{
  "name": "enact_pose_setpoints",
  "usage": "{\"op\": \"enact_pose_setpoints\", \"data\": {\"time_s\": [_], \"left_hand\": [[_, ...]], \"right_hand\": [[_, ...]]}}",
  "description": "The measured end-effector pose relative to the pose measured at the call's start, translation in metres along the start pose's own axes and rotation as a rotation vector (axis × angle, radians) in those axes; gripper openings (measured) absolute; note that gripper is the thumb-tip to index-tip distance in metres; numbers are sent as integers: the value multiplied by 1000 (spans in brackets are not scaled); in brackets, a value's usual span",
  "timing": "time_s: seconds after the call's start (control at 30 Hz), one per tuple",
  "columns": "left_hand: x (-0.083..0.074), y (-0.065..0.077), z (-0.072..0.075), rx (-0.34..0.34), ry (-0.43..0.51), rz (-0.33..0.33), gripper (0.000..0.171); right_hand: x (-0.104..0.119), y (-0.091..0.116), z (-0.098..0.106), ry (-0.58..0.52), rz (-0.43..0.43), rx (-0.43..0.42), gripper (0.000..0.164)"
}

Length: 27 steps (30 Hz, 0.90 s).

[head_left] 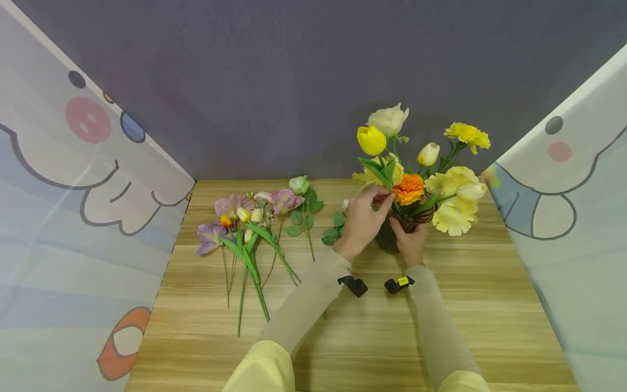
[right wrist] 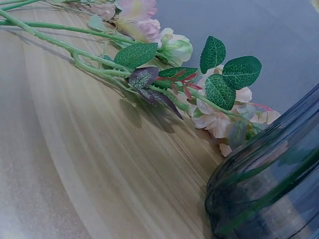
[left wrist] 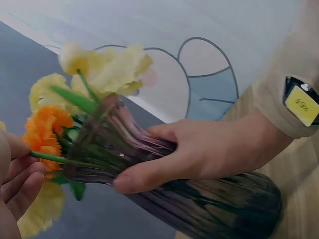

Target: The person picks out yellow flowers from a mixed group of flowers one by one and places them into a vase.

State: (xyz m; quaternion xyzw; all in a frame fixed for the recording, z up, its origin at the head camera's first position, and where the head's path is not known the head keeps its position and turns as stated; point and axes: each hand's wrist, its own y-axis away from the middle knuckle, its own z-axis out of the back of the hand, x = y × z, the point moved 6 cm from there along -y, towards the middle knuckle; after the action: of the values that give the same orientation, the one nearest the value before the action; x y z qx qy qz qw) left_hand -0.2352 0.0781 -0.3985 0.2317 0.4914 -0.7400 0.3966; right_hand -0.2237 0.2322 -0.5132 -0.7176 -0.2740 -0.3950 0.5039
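A dark, see-through glass vase [head_left: 387, 239] stands at the right of the table, holding yellow, cream and orange flowers. My right hand [head_left: 412, 243] grips it below the rim; in the left wrist view that hand's thumb lies along the ribbed glass [left wrist: 224, 206]. With thumb and fingers my left hand [head_left: 362, 222] pinches a green stem [left wrist: 50, 158] at the vase's mouth. This stem seems to belong to the yellow tulip [head_left: 371, 141]. An orange carnation [head_left: 409, 189] sits right beside those fingertips. In the right wrist view only the vase's lower part [right wrist: 259, 199] shows, with stems inside.
Left of the vase lie loose flowers: a purple bloom [head_left: 210, 237], pink blooms [head_left: 286, 201], several small tulips [head_left: 243, 214] and a pale green rose [head_left: 299, 185]. Leafy sprigs [head_left: 333, 233] lie near the left hand. A grey wall [head_left: 274, 98] stands behind, with printed panels at both sides.
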Motion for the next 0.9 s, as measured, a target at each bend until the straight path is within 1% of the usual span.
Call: {"op": "enact_pose_setpoints", "data": {"time_s": [0.13, 0.27, 0.4, 0.47, 0.53, 0.6, 0.7, 0.73, 0.8, 0.9], "left_hand": [[5, 3, -9, 20, -16, 24, 12], [12, 6, -17, 50, -57, 39, 9], [17, 9, -20, 93, -74, 69, 12], [17, 10, -18, 94, -55, 89, 17], [16, 10, -12, 61, -25, 105, 22], [12, 8, -3, -6, 19, 111, 25], [2, 2, 14, -117, 113, 99, 26], [-1, -1, 19, -138, 146, 94, 27], [-7, -7, 27, -159, 210, 96, 27], [-13, -14, 33, -153, 262, 101, 23]], "right_hand": [[0, -1, 0, -18, 14, 12, 53], [-1, -1, 1, -33, 19, 18, 52], [-3, 1, 3, -32, 12, 18, 51], [-4, 1, 3, -42, 7, 16, 50], [-4, 1, 2, -38, 6, 13, 50], [-3, 1, 2, -26, 7, 8, 51], [-2, 1, 2, 14, 11, -1, 53], [-2, 1, 2, 22, 12, -6, 53], [-1, 1, 2, 31, 17, -10, 54], [0, 0, 3, 40, 27, -12, 53]]}}
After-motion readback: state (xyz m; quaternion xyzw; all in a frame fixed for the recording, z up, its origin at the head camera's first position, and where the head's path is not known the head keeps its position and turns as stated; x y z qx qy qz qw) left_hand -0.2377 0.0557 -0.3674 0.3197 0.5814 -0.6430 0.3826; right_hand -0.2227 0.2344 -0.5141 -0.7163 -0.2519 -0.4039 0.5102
